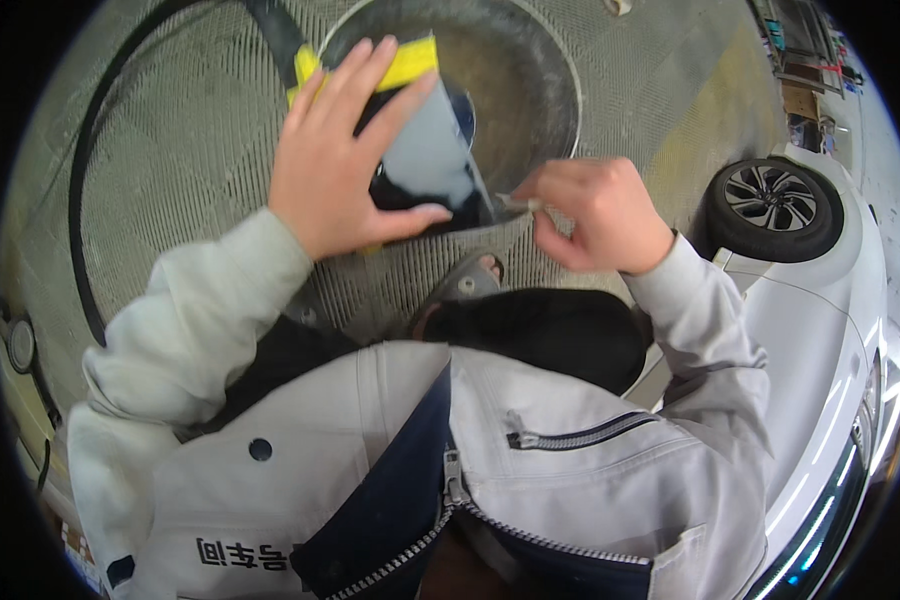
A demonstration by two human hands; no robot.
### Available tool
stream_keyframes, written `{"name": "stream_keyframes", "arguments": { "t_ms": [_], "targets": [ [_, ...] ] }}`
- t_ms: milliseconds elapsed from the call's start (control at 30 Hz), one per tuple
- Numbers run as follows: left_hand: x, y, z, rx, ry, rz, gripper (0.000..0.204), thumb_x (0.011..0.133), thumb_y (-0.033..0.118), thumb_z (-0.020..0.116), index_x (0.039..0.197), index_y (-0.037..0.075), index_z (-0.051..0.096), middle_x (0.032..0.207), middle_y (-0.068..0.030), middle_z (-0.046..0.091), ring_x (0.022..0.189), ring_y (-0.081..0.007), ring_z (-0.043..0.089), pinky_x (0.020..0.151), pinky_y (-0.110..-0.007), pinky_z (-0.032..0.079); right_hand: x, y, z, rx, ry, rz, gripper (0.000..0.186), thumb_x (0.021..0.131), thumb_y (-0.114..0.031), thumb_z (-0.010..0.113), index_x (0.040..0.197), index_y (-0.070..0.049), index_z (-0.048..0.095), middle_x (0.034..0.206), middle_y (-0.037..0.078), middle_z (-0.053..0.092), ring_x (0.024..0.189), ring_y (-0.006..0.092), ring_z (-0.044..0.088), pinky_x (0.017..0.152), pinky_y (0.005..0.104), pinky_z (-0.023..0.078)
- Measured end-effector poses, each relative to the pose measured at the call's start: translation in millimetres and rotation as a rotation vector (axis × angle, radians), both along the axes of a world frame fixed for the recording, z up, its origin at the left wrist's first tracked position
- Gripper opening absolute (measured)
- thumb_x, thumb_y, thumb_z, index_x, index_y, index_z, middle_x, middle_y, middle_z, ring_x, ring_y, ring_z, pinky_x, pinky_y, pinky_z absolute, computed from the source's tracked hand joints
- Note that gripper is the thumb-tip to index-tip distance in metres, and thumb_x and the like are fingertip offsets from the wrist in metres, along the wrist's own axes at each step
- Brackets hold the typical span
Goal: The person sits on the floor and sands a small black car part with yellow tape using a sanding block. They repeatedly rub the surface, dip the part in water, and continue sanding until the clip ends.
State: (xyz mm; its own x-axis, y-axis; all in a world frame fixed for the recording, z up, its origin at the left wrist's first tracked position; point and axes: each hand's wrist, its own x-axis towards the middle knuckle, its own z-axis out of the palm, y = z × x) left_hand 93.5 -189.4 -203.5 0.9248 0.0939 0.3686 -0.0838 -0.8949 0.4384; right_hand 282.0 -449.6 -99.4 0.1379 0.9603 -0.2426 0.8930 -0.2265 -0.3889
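Observation:
My left hand [335,160] spans a dark glossy panel [425,150], fingers spread over its left part and thumb along its near edge, steadying it. A pale grey patch covers much of the panel's face, and a yellow strip [410,62] runs along its far edge. At the panel's near right corner my right hand [590,210] is closed in a pinch on a small whitish strip [515,203]. The strip is partly covered by the fingers, and its kind is not clear.
Beyond the panel a wide round dark basin [535,90] stands on the ridged floor. A black hose [82,190] curves along the left. On the right is a white car [810,310] with its wheel [770,198]. My sandalled foot [470,280] shows below the panel.

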Motion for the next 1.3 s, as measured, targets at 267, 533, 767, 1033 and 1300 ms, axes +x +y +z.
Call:
{"name": "stream_keyframes", "arguments": {
  "t_ms": [267,533,767,1033,1300],
  "targets": [
    [-3,2,15,-0.031,0.041,-0.023,0.114,0.069,0.059,0.103,0.172,0.027,0.063,0.184,-0.0309,0.039,0.169,-0.0536,0.040,0.134,-0.072,0.032,100,91,-101,-0.253,0.254,-0.329,0.038,0.094,-0.026,0.071,0.115,0.004,0.084,0.111,0.029,0.084,0.104,0.0485,0.082,0.092,0.0561,0.064],
    [-4,2,9,-0.026,0.035,-0.032,0.106,0.074,0.068,0.099,0.169,0.035,0.066,0.186,-0.0321,0.036,0.172,-0.0544,0.037,0.134,-0.073,0.031,89,210,-258,-0.342,0.503,0.189,0.038,0.107,-0.024,0.078,0.141,-0.009,0.081,0.141,0.015,0.083,0.126,0.0234,0.078,0.107,0.0427,0.060],
    [-3,-2,8,-0.089,0.012,-0.021,0.108,0.075,0.072,0.097,0.171,0.034,0.063,0.187,-0.0293,0.036,0.173,-0.0512,0.037,0.135,-0.072,0.030,84,202,-293,-0.439,0.545,0.105,0.038,0.105,-0.022,0.077,0.140,-0.009,0.081,0.140,0.016,0.083,0.125,0.0242,0.078,0.106,0.0429,0.060],
    [-5,1,14,-0.135,0.049,-0.051,0.106,0.081,0.073,0.093,0.174,0.035,0.060,0.188,-0.0289,0.033,0.175,-0.0490,0.033,0.137,-0.070,0.029,88,209,-280,-0.499,0.521,0.031,0.038,0.102,-0.019,0.077,0.139,-0.008,0.082,0.139,0.016,0.083,0.123,0.0251,0.078,0.104,0.0431,0.061],
    [-12,6,10,-0.186,0.021,-0.095,0.104,0.088,0.071,0.089,0.177,0.032,0.054,0.189,-0.0292,0.031,0.175,-0.0500,0.031,0.138,-0.070,0.028,87,216,-274,-0.549,0.469,-0.017,0.039,0.100,-0.016,0.077,0.137,-0.007,0.082,0.137,0.016,0.084,0.122,0.0260,0.079,0.103,0.0434,0.061]
  ]
}}
